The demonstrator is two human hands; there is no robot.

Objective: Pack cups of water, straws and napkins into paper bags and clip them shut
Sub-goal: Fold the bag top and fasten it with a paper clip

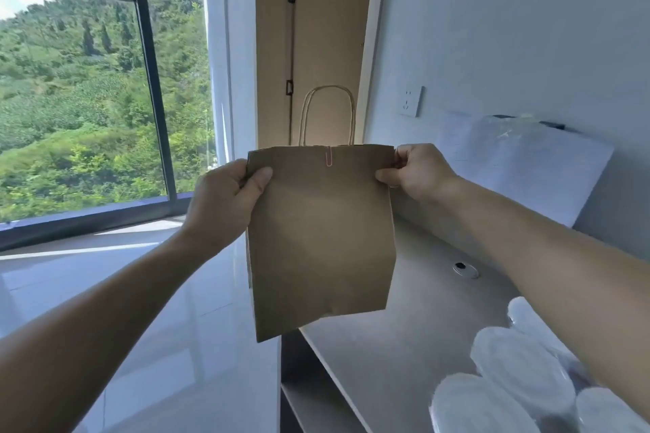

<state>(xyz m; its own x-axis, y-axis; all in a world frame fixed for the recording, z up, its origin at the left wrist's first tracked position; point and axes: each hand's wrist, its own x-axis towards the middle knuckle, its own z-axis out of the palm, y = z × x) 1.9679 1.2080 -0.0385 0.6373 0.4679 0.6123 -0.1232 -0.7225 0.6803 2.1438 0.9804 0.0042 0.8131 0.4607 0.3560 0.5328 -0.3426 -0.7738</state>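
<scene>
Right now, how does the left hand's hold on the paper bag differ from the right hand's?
The left hand grips the paper bag at its left edge, the right hand at its right edge. The right hand sits higher, near the top corner, than the left hand. The left thumb reaches further onto the front than the right thumb. Both pinch the bag, thumbs in front.

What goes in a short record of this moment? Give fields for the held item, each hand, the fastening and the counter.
Held item: brown paper bag, upright, held in the air
Left hand: grips the bag's upper left edge
Right hand: pinches its upper right corner
Fastening: pink wire paper clip on the middle of the top edge
Counter: grey worktop with clear lidded plastic cups at lower right
</scene>
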